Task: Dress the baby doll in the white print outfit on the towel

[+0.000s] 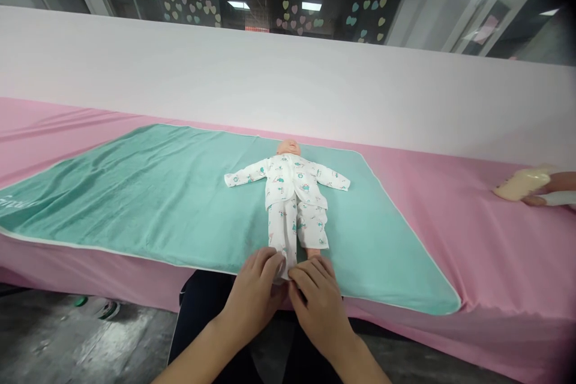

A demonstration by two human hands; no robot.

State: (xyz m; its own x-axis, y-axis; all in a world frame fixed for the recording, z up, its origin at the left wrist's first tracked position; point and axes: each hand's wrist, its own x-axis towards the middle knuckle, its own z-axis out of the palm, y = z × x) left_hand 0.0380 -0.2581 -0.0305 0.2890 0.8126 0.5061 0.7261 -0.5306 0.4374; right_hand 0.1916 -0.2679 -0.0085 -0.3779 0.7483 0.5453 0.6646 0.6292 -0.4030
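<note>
A baby doll (288, 147) lies on its back on a teal towel (193, 192), its arms spread out. It wears a white printed jacket (292, 177) and matching white trousers (283, 225). My left hand (258, 288) pinches the lower end of the trouser leg on the left side. From the other side, my right hand (319, 300) has its fingers closed on the same hem. The other trouser leg sits higher, and part of the doll's bare leg (313, 252) shows below it. The foot inside the held leg is hidden.
Pink cloth (450, 228) covers the long table under the towel. At the far right another person's hand (562, 182) is beside a pale yellow object (522, 184). A low white wall (270, 84) runs behind, with dark windows above. My legs are against the table's front edge.
</note>
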